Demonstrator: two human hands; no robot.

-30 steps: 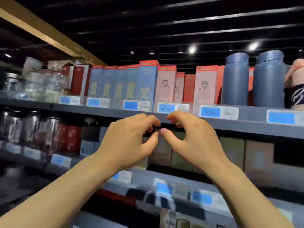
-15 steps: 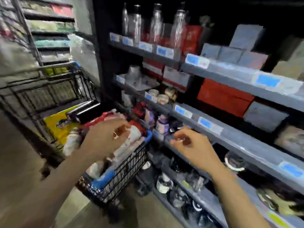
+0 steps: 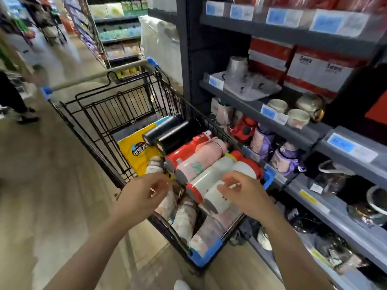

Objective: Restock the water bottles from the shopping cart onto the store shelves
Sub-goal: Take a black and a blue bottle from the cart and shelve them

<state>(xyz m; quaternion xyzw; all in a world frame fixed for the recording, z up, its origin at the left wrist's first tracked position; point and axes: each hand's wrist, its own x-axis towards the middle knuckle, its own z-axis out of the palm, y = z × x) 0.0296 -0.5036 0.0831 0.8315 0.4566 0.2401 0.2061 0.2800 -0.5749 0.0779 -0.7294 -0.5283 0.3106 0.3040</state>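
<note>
A black wire shopping cart (image 3: 100, 114) stands beside the grey store shelves (image 3: 297, 130). Several water bottles lie in it: two black ones (image 3: 167, 132), a red one (image 3: 184, 149), a pink one (image 3: 201, 160) and white ones with red caps (image 3: 215, 172). My left hand (image 3: 142, 197) hovers over the cart's near left side, fingers curled and apart, holding nothing. My right hand (image 3: 245, 195) hovers just above a white bottle (image 3: 217, 197), fingers spread, not gripping it. Purple and red bottles (image 3: 263, 139) stand on a lower shelf.
A yellow package (image 3: 136, 153) lies in the cart under the bottles. Red and white boxes (image 3: 310, 65), cups and bowls (image 3: 297, 118) fill the upper shelves. Another person's legs (image 3: 14, 101) are at the left in the aisle, with more shelving (image 3: 117, 30) behind.
My view dropped from the upper shelf down to the cart. Both hands came down from the shelf and now hover over the bottles in the cart.
</note>
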